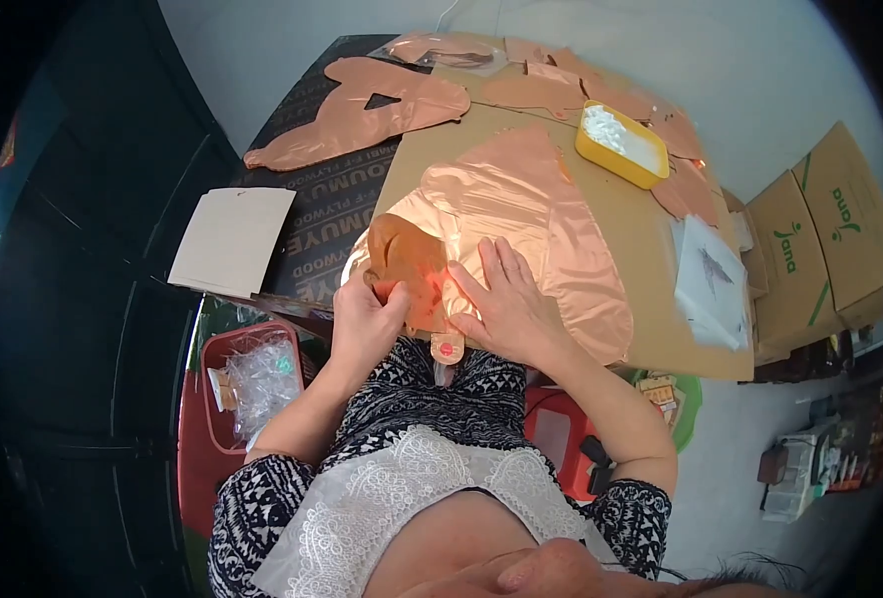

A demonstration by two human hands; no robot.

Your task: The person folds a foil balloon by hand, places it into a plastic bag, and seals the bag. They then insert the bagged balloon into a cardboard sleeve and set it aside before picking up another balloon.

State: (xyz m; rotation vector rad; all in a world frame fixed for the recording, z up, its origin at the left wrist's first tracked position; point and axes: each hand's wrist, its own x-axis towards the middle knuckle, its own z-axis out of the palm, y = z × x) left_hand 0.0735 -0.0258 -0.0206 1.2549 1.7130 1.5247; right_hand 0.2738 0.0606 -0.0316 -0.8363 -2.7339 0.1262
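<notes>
A large rose-gold foil sheet lies flat on the cardboard-covered table, its lower edge near the person's lap. At its lower left is a darker, translucent orange-brown piece. My left hand pinches the lower left edge of this piece between curled fingers. Beside it, my right hand rests on the foil with fingers spread, thumb pointing toward the left hand. Between the hands a small foil tab with a red spot hangs over the table's front edge.
Another foil shape lies back left, near white cards. A yellow tray of white pieces stands back right, with foil pieces around it. Right are a plastic-covered sheet and cartons; a red bin stands lower left.
</notes>
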